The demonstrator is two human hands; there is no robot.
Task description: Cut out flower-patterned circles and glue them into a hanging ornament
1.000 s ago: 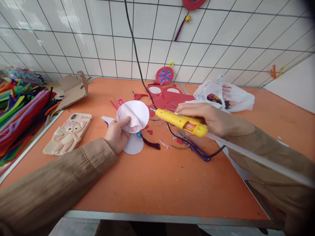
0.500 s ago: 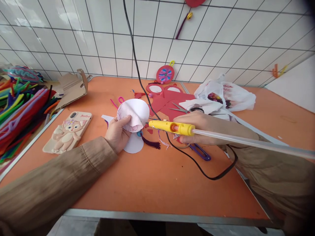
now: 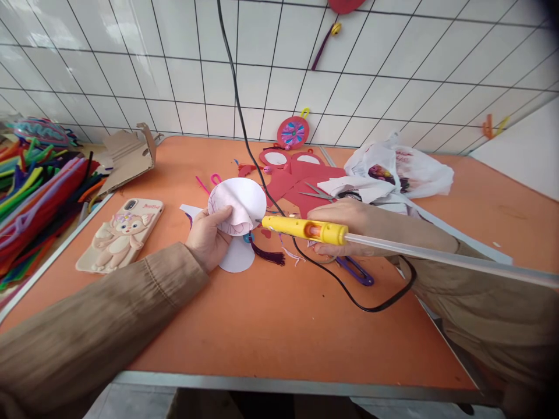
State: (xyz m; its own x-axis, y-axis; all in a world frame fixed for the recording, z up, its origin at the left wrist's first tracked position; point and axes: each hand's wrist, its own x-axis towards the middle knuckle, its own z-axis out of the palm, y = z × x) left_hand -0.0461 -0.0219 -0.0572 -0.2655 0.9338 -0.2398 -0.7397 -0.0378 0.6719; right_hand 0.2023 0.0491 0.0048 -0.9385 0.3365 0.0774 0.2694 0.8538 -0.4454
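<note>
My left hand (image 3: 208, 235) is closed on a round white paper disc (image 3: 251, 198), the thumb pressing back a folded flap with faint drawn lines. In my right hand (image 3: 349, 218) is a yellow hot glue gun (image 3: 288, 226), a long clear glue stick (image 3: 406, 245) running out of its back. The gun's nozzle is at the disc's right edge; whether it touches, I cannot tell. Below the disc lie another white paper piece (image 3: 239, 256) and a dark purple tassel (image 3: 267, 254) with a blue bead. A pink loop (image 3: 215, 179) sticks out behind the disc.
A black cord (image 3: 238, 99) hangs across the middle. Red paper scraps (image 3: 301, 180), scissors (image 3: 317, 193), a purple-handled cutter (image 3: 356, 272) and a plastic bag (image 3: 421, 171) lie beyond and right. Leftward are a phone (image 3: 122, 235), cardboard (image 3: 128, 154) and pipe cleaners (image 3: 39, 203).
The glue gun's tip has shifted slightly left and down along the disc's right edge. The disc has dropped a little, and the cord's lower loop has moved slightly.
</note>
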